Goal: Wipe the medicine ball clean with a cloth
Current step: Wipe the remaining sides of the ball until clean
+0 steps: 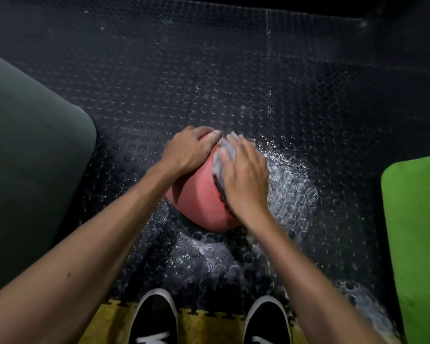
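On the studded floor (pixel 209 70), the left hand (pixel 189 150) lay flat steadying the medicine ball (pixel 199 194) while the right hand (pixel 243 180) pressed the cloth (pixel 221 157) under flat fingers, best wiped with firm overlapping strokes.

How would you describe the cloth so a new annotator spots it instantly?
Start at the red medicine ball in the middle of the dark studded floor mat. The cloth is the crumpled pale grey patch on the ball's upper right side, pressed under the right hand. It is the only grey, soft thing touching the ball.
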